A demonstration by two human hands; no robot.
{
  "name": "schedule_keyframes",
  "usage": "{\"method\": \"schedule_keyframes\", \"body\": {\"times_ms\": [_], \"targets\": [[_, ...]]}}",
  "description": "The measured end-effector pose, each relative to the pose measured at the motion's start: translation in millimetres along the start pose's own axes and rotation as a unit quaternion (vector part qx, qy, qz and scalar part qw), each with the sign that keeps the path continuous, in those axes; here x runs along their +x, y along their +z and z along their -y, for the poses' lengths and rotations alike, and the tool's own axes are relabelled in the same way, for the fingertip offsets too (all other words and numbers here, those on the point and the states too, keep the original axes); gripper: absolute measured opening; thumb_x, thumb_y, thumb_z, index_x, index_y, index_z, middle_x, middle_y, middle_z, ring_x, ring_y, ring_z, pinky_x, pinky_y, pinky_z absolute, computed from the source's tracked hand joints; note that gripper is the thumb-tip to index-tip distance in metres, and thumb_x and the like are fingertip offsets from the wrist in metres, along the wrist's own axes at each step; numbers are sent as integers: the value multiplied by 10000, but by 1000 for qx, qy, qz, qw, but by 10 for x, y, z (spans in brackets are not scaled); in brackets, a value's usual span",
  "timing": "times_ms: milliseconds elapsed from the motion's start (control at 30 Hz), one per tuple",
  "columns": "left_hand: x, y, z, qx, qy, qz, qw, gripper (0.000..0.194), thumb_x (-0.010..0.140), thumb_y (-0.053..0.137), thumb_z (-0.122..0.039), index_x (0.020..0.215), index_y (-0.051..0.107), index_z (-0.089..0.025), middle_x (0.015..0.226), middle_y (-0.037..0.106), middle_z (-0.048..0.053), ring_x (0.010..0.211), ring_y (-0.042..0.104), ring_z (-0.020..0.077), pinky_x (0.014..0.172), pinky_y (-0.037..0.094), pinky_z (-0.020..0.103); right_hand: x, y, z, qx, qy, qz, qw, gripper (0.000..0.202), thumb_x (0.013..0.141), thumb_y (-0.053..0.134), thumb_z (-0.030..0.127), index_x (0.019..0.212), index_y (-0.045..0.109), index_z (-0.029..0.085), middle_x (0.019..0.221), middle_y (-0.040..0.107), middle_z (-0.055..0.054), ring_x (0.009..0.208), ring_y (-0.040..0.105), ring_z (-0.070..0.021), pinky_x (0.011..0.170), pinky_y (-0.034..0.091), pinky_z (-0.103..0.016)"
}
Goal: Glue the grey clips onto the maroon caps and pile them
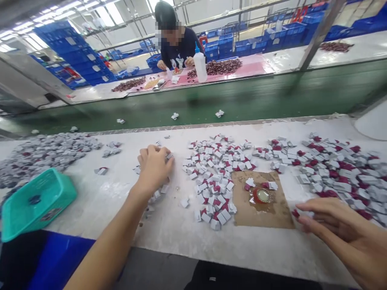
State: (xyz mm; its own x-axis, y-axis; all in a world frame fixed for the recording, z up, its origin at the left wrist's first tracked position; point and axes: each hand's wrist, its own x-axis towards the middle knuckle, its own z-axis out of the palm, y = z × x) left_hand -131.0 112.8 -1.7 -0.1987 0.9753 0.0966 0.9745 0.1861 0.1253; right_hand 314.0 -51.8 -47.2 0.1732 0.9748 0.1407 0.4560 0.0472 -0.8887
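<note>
My right hand pinches a small white-and-maroon piece between thumb and fingertips, just right of a brown cardboard square. On that cardboard sits a small round dish with an orange-red rim, wet around its base, and two loose pieces beside it. Over the white tabletop, my left hand has its fingers curled, with a small grey piece at the thumb and forefinger. Several grey pieces lie partly hidden under that hand and wrist. A pile of white-and-maroon pieces spreads between my hands.
Another pile lies at the right, and grey pieces heap at the left. A teal basket stands near-left. Beyond runs a green conveyor belt carrying a few pieces. A person works across it, near a white bottle.
</note>
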Motion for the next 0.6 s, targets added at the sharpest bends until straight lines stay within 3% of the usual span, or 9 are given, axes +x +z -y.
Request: {"method": "schedule_keyframes", "body": {"times_ms": [133, 200, 300, 400, 500, 600], "targets": [[-8, -18, -56, -39, 18, -20, 999, 264, 1034, 564, -475, 1027, 703, -251, 1454, 672, 238, 1517, 487, 562, 1262, 427, 757, -14, 88, 140, 64, 32, 9, 997, 351, 947, 941, 648, 1082, 967, 326, 1152, 883, -122, 857, 917, -295, 742, 796, -360], [-92, -47, -80, -66, 39, -17, 997, 227, 1027, 579, -488, 1038, 664, -278, 1413, 725, 172, 1491, 555, 504, 1270, 457, 712, -39, 114, 173, 77, 59, -4, 995, 351, 972, 930, 632, 1076, 955, 298, 1100, 863, -105, 751, 880, -252, 685, 778, -354], [-336, -78, -91, -139, 41, 31, 989, 249, 1014, 667, -599, 1055, 674, -354, 1121, 824, 32, 1109, 740, 382, 978, 624, 525, -82, 101, 183, 23, 74, -18, 997, 353, 1007, 896, 625, 1066, 934, 280, 1015, 839, -85, 681, 815, -227, 626, 737, -365], [-615, -64, -94, -190, 22, 86, 978, 298, 947, 780, -705, 1004, 729, -418, 904, 809, -18, 896, 750, 333, 759, 607, 429, -100, 35, 167, -26, 64, -15, 998, 342, 1019, 880, 616, 1039, 913, 276, 1022, 856, -93, 823, 849, -269, 734, 750, -402], [-770, -9, -92, -209, 7, 87, 974, 265, 946, 789, -688, 960, 746, -427, 895, 822, -30, 919, 777, 336, 795, 640, 466, -92, -44, 145, -30, 55, 3, 998, 327, 1030, 868, 575, 1125, 910, 265, 1003, 865, -89, 837, 858, -272, 756, 753, -412], [-772, 34, -75, -212, -12, 90, 973, 263, 930, 802, -671, 969, 751, -415, 904, 838, -31, 941, 801, 361, 833, 669, 528, -77, -88, 172, -37, 36, 7, 999, 309, 1053, 847, 547, 1156, 930, 268, 996, 862, -86, 800, 848, -257, 731, 749, -407]]}}
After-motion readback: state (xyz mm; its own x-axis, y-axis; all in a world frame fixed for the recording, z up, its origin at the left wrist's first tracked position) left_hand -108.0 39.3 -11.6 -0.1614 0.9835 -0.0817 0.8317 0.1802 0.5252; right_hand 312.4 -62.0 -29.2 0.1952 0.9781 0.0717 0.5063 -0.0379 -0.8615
